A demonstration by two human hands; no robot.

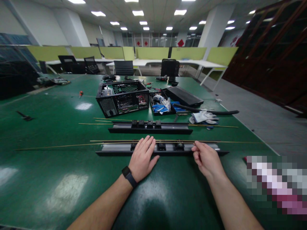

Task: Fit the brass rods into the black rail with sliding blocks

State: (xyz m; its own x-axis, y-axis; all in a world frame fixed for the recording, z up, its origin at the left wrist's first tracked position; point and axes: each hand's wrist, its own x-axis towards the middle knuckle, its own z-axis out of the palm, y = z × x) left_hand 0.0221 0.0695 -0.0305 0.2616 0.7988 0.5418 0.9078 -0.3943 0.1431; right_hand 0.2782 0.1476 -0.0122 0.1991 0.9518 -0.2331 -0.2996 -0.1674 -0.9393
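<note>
A long black rail (115, 153) with a pale inner strip lies crosswise in front of me. Several small black blocks (161, 146) sit in it, and thin brass-coloured rods (59, 146) run along its length and stick out past both ends. My left hand (143, 158), with a dark watch on the wrist, rests on the rail and rods with its fingers stretched out; it covers part of a block. Toward the rail's right end, my right hand (207, 158) pinches a thin rod between thumb and index finger, the other fingers curled.
Behind lies a second black rail (148, 131) with blocks and rods. Farther back stand an open computer case (122, 99), a black tray with gloves (161, 104) and a flat black panel (184, 96). White gloves (203, 117) lie right; the green table's edge is beyond.
</note>
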